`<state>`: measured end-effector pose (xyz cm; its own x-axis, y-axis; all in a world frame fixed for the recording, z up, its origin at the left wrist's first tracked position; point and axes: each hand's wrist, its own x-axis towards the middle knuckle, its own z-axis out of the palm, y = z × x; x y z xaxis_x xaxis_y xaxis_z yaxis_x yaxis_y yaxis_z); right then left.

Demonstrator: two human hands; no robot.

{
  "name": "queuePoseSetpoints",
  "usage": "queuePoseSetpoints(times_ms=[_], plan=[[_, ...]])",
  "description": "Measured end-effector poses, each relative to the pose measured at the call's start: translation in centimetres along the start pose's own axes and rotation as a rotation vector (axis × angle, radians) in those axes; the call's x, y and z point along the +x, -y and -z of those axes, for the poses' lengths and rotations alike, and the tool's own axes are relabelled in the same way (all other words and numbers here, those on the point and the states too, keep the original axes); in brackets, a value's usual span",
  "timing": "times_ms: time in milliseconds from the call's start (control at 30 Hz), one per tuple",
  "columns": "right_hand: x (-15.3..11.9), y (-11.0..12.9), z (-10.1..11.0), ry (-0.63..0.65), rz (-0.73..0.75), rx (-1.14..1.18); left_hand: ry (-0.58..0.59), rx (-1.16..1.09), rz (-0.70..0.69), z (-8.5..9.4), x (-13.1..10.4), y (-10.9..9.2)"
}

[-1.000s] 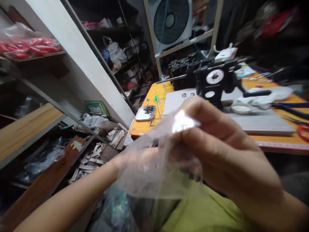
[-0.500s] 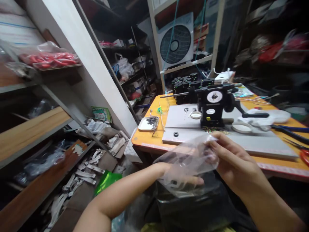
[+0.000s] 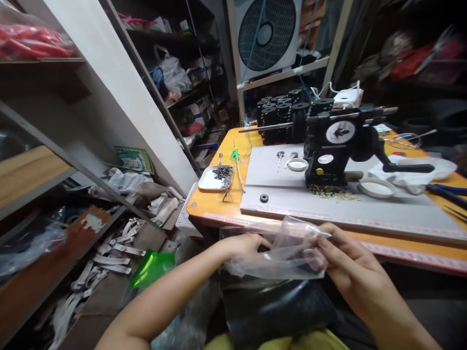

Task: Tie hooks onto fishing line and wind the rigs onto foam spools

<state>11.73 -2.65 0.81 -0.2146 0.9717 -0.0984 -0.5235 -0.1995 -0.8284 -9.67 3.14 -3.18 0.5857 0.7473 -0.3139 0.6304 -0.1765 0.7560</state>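
A clear plastic bag (image 3: 277, 268) is stretched between my two hands in front of the table edge. My right hand (image 3: 352, 265) pinches the bag's rim between thumb and fingers at its right side. At the bag's mouth on the left, my left hand (image 3: 248, 247) has curled fingers, partly covered by the plastic. A small dark patch shows by those fingertips; I cannot make out what they hold. Below the hands, a dark glossy mass (image 3: 277, 308) fills the lower part; I cannot tell whether it is the bag's contents or a separate bag.
On the orange table (image 3: 211, 211), a black hand-cranked machine (image 3: 332, 150) stands on a grey board (image 3: 270, 170). Nearby are a white tray (image 3: 206, 182) of small black parts, a black ring (image 3: 264, 198), stacked black spools (image 3: 277, 119) and pliers (image 3: 447, 197). Shelves (image 3: 32, 182) line the left.
My left hand has drawn back up toward the bag's mouth; its fingers were stretched deeper inside and are now curled. My right hand still grips the rim. The view has shifted slightly downward.
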Motion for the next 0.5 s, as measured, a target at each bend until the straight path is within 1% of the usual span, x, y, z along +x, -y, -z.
queuePoseSetpoints(times_ms=[33, 100, 200, 267, 333, 400, 467, 500], plan=[[0.2, -0.1, 0.2, -0.017, -0.002, -0.013, -0.007, -0.004, -0.023, 0.4, -0.5, -0.2], [0.5, -0.5, 0.8, -0.043, 0.015, -0.057, -0.069, -0.014, -0.064, 0.9, -1.6, -0.7], [1.2, -1.3, 2.6, 0.002, 0.053, -0.194, -0.199, -0.034, -0.09, 1.4, -3.4, -1.4], [1.6, -2.0, 4.2, 0.026, 0.056, -0.285, -0.26, -0.056, -0.099, 2.1, -4.7, -1.7], [2.0, -2.6, 5.7, 0.013, 0.048, -0.357, -0.33, -0.1, -0.1, 3.2, -6.1, -1.8], [2.5, -2.8, 6.8, -0.011, 0.046, -0.455, -0.442, -0.192, -0.108, 4.7, -7.3, -1.8], [2.9, -2.7, 7.3, -0.021, 0.038, -0.607, -0.574, -0.269, -0.135, 6.4, -8.1, -1.7], [3.0, -2.5, 7.3, -0.049, 0.058, -0.684, -0.642, -0.268, -0.153, 7.3, -8.3, -1.7]])
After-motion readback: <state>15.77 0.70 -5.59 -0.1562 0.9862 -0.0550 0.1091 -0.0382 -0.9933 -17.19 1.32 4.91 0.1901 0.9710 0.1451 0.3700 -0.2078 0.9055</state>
